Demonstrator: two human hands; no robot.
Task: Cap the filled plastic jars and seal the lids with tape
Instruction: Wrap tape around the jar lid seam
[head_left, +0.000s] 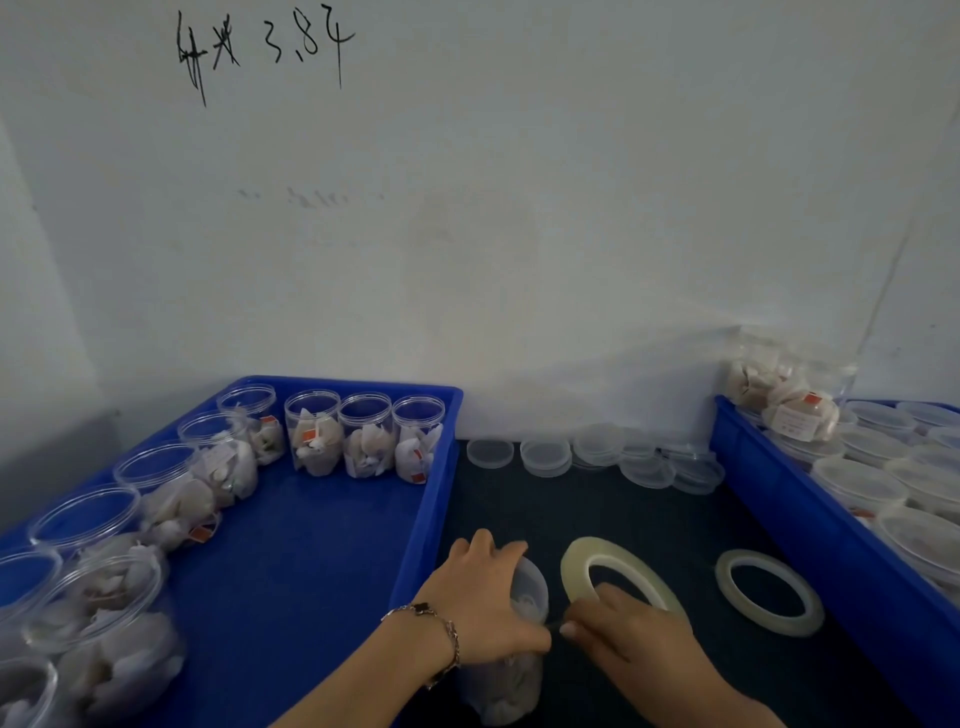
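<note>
Clear plastic jar (519, 644), capped, near the tabletop's front edge: left hand (485, 605) grips it; right hand (631, 631) pinches tape from the tape roll (615, 574). Sealing underway; next, wrapping the lid seam.

The left hand (485, 605) reaches in from the lower left, a bracelet on its wrist, its fingers (480, 545) curled over the top and side of a capped jar (519, 670). The right hand (631, 631) comes from the lower right, its fingers pinching a tape roll (576, 566) close beside the left thumb.
</note>
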